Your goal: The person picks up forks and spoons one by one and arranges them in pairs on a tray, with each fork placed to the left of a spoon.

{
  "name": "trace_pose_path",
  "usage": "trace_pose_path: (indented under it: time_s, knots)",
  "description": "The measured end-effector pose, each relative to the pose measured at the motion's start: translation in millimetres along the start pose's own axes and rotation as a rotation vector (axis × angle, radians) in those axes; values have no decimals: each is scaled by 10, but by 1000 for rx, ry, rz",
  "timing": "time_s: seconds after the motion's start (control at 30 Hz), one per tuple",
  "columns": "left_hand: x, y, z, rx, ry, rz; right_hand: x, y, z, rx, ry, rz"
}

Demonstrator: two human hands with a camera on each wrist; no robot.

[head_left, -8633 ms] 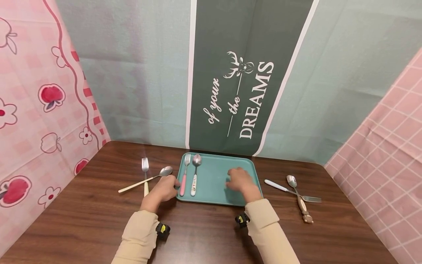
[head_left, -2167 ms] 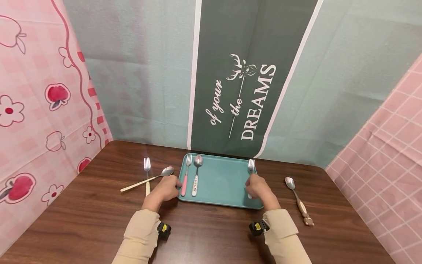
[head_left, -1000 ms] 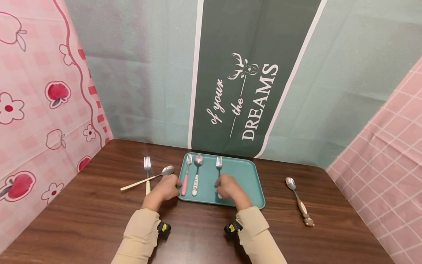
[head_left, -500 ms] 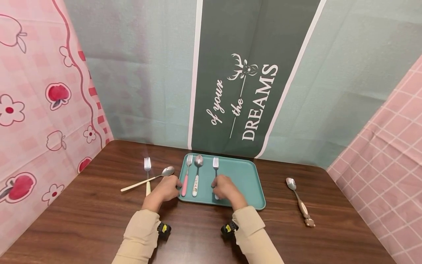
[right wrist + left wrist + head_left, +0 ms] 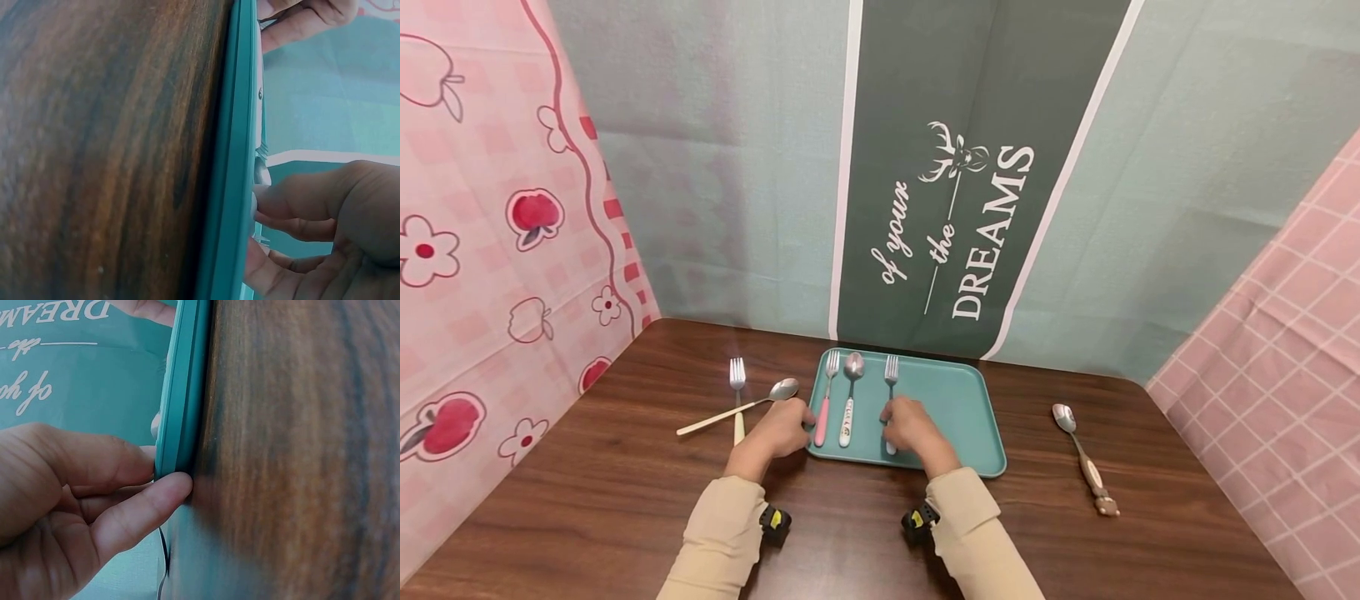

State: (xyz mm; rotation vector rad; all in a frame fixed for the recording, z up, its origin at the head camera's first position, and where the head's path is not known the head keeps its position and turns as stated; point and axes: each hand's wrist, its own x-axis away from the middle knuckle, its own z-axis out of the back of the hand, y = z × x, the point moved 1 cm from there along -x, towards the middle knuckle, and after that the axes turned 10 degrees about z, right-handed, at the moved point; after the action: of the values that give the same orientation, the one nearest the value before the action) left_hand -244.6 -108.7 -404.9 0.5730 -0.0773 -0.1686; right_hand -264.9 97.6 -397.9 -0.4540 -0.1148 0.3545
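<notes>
My left hand is at the left edge of the teal tray. In the left wrist view, thumb and finger pinch the tray's rim. Over the middle of the tray, my right hand holds a white-handled fork by its handle, tines pointing away from me. To its left on the tray lie a spoon with a patterned white handle and a pink-handled fork, side by side. The right wrist view shows the right fingertips low, right behind the tray's near rim.
Left of the tray, a cream-handled spoon crosses a cream-handled fork. A spoon with a brown bear-shaped handle lies to the right on the wooden table. A printed cloth hangs behind.
My right hand has taken the white-handled fork from beside the brown-handled spoon, brought it onto the tray and shifted it left to the middle. The left hand has stayed at the tray's edge.
</notes>
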Motion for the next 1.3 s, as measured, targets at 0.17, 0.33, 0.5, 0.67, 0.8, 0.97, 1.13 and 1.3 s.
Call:
trace_pose_path:
  time_s: [0.17,0.33,0.5,0.67,0.8,0.97,1.13,1.3]
  knots:
    - [3,0,0,4,-4,5,7,-6,3,-12,-1,8]
    - [-1,2,8,5,-9,-1,5,3,15,-31,-8,22]
    - [4,-2,17,7,-7,-9,4,8,32,-43,-10,39]
    - [9,-10,9,12,-3,-20,8,13,45,-63,-9,40]
    - [7,-13,7,12,3,-27,10,13,60,-66,-10,43]
    - [7,-18,6,9,-1,-22,1,14,61,-55,-18,49]
    - [-4,-10,5,0,5,-21,-3,29,53,-58,-18,60]
    - [-4,-6,5,1,0,-13,2,43,43,-65,-14,65]
